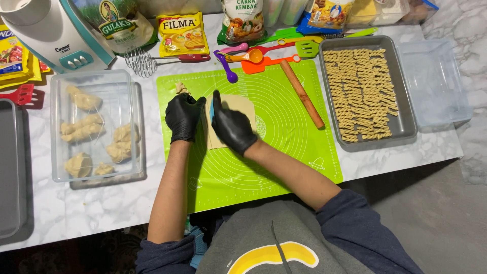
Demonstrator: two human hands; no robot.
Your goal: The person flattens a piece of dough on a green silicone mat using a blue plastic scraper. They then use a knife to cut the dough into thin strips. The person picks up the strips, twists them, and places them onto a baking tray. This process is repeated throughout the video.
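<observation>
Two gloved hands working a flat sheet of dough [238,109] at the middle of a green silicone mat [284,152].

Both forearms reach forward from the body and converge over the mat. The left hand [183,116], in a black glove, is curled closed at the dough sheet's left edge; what it grips cannot be told. The right hand [231,127] lies across the sheet, fingers closed on a small blue scraper [211,109]. A wooden rolling pin [303,94] lies on the mat's right part. Right of the mat sits a metal tray [401,133] of twisted dough pieces; left of the mat, a clear container [56,127] of dough lumps on the surface [61,208].
</observation>
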